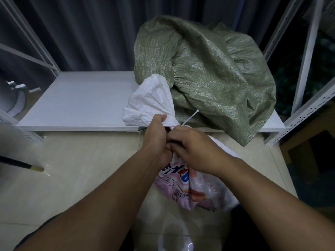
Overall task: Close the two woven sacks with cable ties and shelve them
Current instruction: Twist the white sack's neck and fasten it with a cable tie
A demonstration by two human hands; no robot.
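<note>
A white woven sack (197,189) with pink and blue print stands on the floor in front of me, its gathered mouth (150,100) fanning out above my hands. My left hand (156,134) grips the bunched neck. My right hand (192,147) pinches at the same neck, where a white cable tie (190,117) sticks out up and to the right. A green woven sack (208,69) lies on the right half of the white shelf (76,102), one corner hanging over the front edge.
The low shelf sits in a white metal rack with slotted uprights (301,115) at right and struts at left. Dark curtains hang behind. A dark stick with a gold tip (21,164) lies on the pale tiled floor at left.
</note>
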